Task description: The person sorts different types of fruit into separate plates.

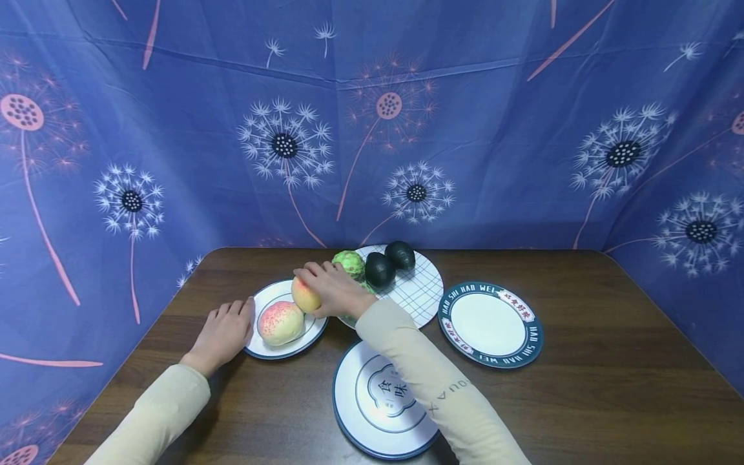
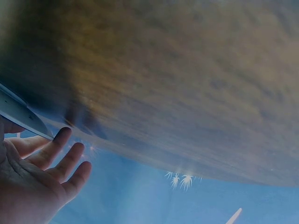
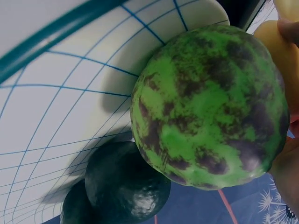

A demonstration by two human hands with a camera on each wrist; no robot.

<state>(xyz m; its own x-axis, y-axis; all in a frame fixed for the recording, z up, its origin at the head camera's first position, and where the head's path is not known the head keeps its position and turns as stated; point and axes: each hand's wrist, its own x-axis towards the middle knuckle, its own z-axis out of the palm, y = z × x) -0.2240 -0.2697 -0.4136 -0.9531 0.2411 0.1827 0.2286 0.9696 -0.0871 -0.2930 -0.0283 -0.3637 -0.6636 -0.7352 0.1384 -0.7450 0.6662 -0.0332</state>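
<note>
My right hand grips a yellow-orange peach above the right part of the small white plate. A larger, pink-speckled peach lies on that plate. At the plate's left rim, my left hand touches the edge; in the left wrist view its fingers are spread and fairly straight beside the rim. Behind my right hand, a bumpy green custard apple sits on the grid-patterned plate. More green fruit there is partly hidden by the hand. The custard apple fills much of the right wrist view.
Two dark avocados, one in front and one behind, share the grid plate. A green-rimmed plate lies to the right. Stacked white plates lie in front, partly under the right forearm. A blue dandelion curtain hangs behind the wooden table.
</note>
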